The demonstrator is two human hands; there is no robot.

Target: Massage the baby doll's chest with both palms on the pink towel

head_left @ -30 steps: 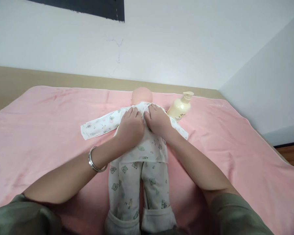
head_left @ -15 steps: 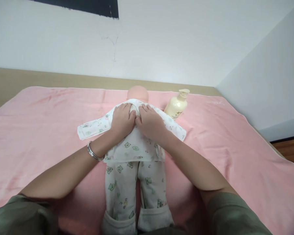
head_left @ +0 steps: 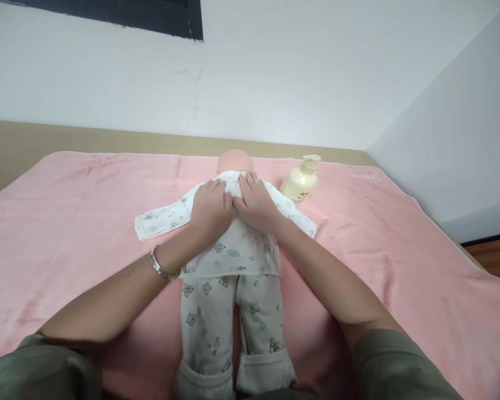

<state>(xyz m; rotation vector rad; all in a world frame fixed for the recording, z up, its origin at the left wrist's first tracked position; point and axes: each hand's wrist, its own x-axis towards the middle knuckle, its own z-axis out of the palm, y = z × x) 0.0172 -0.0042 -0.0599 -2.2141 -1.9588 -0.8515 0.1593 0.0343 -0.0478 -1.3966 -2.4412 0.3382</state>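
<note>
Beside the shirt (head_left: 237, 255) under the right hand (head_left: 257, 204) sits an opaque bottle (head_left: 299, 181).

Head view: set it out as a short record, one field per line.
Left hand: on the upper part of the patterned top
Right hand: on the same top, beside the left
Left wrist: silver bangle
Doll head: bald crown shows; face not visible
Below the top: patterned trousers
Right of the head: cream pump bottle
Underneath: pink blanket
</note>
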